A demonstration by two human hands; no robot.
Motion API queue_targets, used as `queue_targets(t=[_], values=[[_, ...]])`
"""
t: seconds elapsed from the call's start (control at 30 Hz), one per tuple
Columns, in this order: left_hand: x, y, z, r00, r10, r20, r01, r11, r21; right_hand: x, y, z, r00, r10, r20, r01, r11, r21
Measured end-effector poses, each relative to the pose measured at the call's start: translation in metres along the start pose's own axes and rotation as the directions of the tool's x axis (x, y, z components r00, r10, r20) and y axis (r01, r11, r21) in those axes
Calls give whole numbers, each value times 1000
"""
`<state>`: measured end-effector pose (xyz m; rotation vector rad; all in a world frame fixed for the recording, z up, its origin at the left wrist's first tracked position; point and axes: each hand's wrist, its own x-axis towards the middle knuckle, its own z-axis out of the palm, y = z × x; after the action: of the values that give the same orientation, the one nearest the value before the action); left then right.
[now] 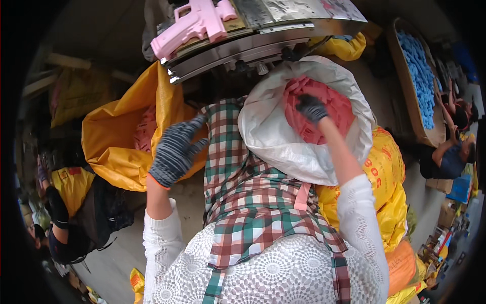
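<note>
My left hand [176, 151], in a grey striped knit glove, hangs beside the rim of an orange sack [119, 114]. Its fingers are stretched out and hold nothing. Pink pieces [146, 129] lie inside that sack. My right hand [311, 108], in a dark glove, reaches into a white woven sack [268, 131] over a heap of pink plastic pieces [334, 109]. Motion blurs its fingers, so their grip does not show. On the metal worktop ahead lies a pink toy gun [200, 28].
The metal machine bench [238, 50] spans the front, knobs beneath its edge. Stuffed yellow sacks [382, 177] stand at my right. Farther right is a long basket [405, 86] of blue pieces [419, 76]. Other people [448, 157] work at the right and far left.
</note>
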<state>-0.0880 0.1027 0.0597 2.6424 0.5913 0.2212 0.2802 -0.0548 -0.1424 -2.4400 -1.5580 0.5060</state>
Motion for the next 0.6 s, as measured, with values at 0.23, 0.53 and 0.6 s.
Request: queue_targets(t=[0.23, 0.53, 0.6], values=[[5, 44, 33, 956, 93, 277, -82, 995, -52, -36, -26, 118, 858, 510, 56, -513, 853, 99], [11, 44, 41, 957, 148, 250, -118, 984, -132, -67, 24, -58, 946, 221, -236, -229, 974, -3], [19, 55, 44, 979, 166, 120, -142, 973, -182, -94, -16, -115, 970, 151, -189, -120, 979, 164]])
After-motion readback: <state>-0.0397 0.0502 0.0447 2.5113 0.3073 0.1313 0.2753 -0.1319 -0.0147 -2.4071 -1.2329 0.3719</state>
